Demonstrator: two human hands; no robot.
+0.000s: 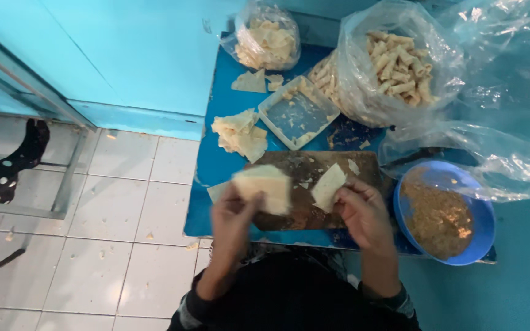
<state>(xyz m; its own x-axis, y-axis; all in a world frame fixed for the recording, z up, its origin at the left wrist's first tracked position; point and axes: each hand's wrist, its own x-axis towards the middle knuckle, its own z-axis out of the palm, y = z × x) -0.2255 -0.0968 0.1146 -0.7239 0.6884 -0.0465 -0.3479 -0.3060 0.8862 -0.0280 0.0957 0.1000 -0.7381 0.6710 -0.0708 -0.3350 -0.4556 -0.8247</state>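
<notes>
1. Holding a small stack of pale dough wrappers (264, 186) in my left hand (231, 217), I have my fingers closed around its lower edge; the stack sits lifted just left of centre in the frame, above the near edge of the table.
2. My right hand (363, 211) pinches a single wrapper sheet (328, 186) between thumb and fingertips, at the centre of the frame, over the wooden cutting board (314, 211).
3. That board lies on the blue table (216, 162), its brown surface flecked with small dough scraps.
4. Right of my right hand, at the lower right of the frame, stands a blue bowl (483, 236) filled with a brown crumbly filling (438, 217).
5. Above the board, near the middle, sits an almost bare rectangular white tray (297, 111), tilted at an angle to the table edge.
6. Left of the tray lies a loose pile of wrappers (239, 133), and a lone triangular piece (249, 81) rests further up.
7. Across the top of the frame, a clear plastic bag of flat pieces (268, 38) stands left, and a larger clear bag of rolled pieces (400, 61) stands right.
8. White floor tiles (118, 214) fill the lower left, dotted with crumbs.
9. My dark sleeves (394, 300) show at the bottom edge.
</notes>
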